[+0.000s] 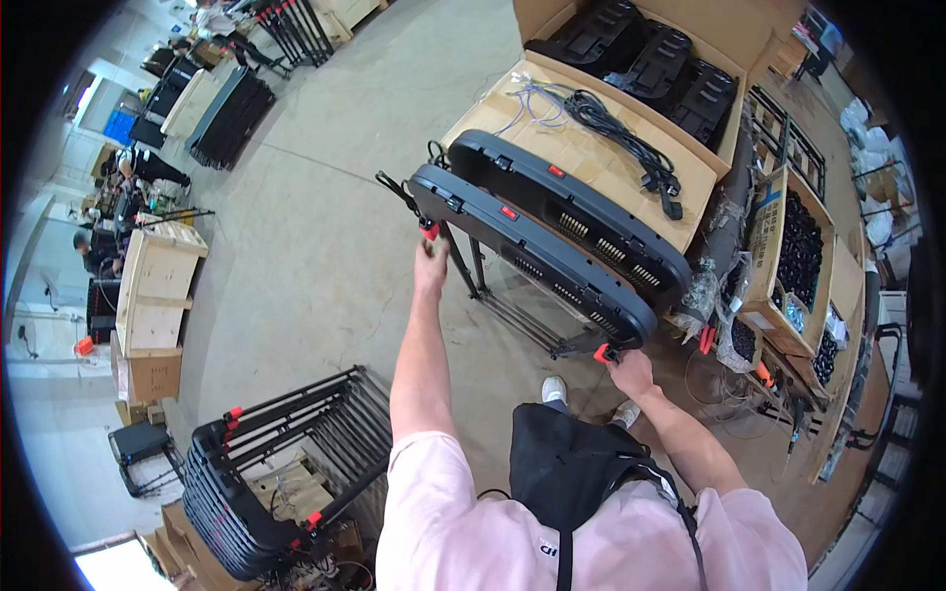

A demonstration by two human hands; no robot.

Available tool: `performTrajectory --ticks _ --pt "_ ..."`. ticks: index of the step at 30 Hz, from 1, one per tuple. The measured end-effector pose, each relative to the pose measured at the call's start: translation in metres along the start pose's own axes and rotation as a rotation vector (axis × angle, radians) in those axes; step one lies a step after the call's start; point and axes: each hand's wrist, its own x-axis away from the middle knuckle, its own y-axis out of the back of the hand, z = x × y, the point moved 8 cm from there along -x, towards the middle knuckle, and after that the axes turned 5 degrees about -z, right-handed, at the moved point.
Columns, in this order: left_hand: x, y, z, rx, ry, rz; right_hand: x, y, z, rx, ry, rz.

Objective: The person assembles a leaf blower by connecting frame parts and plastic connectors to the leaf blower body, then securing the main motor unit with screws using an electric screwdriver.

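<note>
floor [325, 197] stretches left from the long black panel [547, 246] to a wooden crate [153, 295]; a second panel [552, 200] lies just beside its far edge. the long black panel is in front of the person, its long axis slanting from far left to near right. the left hand [431, 262] grips at the left red fitting [428, 229], the right hand [631, 372] at the right red fitting [604, 353].

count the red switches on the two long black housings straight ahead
2: one red switch on the nearer housing, and a second switch on the farther housing. Others may be hidden on sides facing away.
</note>
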Motion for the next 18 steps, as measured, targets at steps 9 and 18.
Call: performTrajectory --ticks 9,18 --pt "0.373 -0.002 0.319 -0.712 0.265 0.512 0.079 -0.064 -0.119 0.165 -0.141 0.409" --pt "0.759 0.193 0.365 0.031 1.147 -0.007 0.13 -0.174 -0.064 0.337 0.07 0.964"
